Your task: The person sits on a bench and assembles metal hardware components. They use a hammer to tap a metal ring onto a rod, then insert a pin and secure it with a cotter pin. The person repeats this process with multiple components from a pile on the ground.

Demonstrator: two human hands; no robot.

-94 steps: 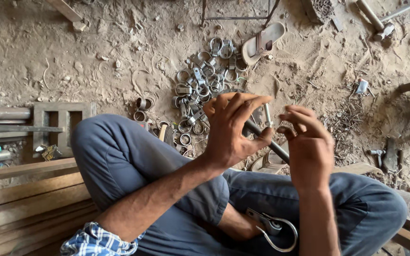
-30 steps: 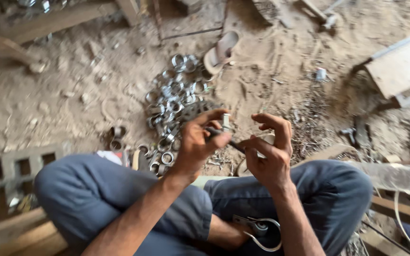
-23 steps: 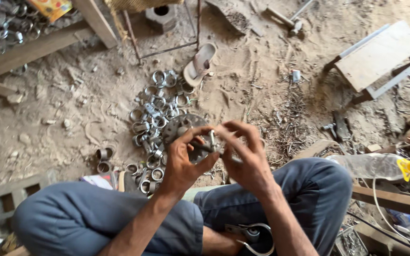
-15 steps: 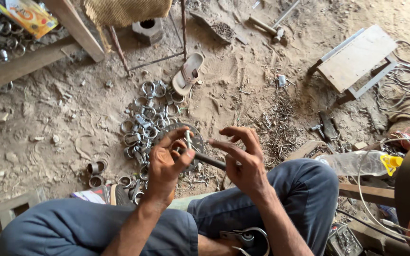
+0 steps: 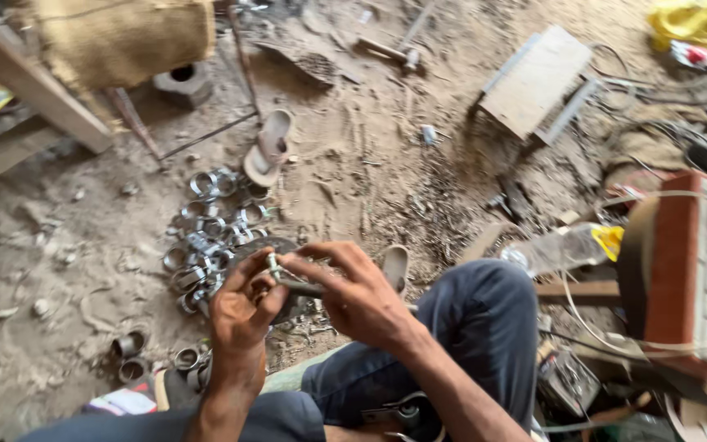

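My left hand [image 5: 243,307] and my right hand [image 5: 356,293] meet over my crossed legs in blue trousers [image 5: 468,327]. Together they grip a short dark metal rod [image 5: 298,286] with a small pale fitting at its left end; the left fingers pinch that end, the right hand wraps the shaft. Just beyond the hands, a pile of shiny metal rings [image 5: 206,237] lies on the sandy floor.
A sandal [image 5: 268,147] lies past the rings. A wooden board [image 5: 533,78] sits at upper right, a plastic bottle with a yellow cap [image 5: 566,245] by my right knee, a red-edged box [image 5: 689,278] at far right. A burlap-wrapped block [image 5: 116,37] and wooden beam [image 5: 34,82] stand upper left.
The view has swung right and tilted, so the ring pile shifted left and the red box came in. Both hands stay on the rod, turning it slightly.
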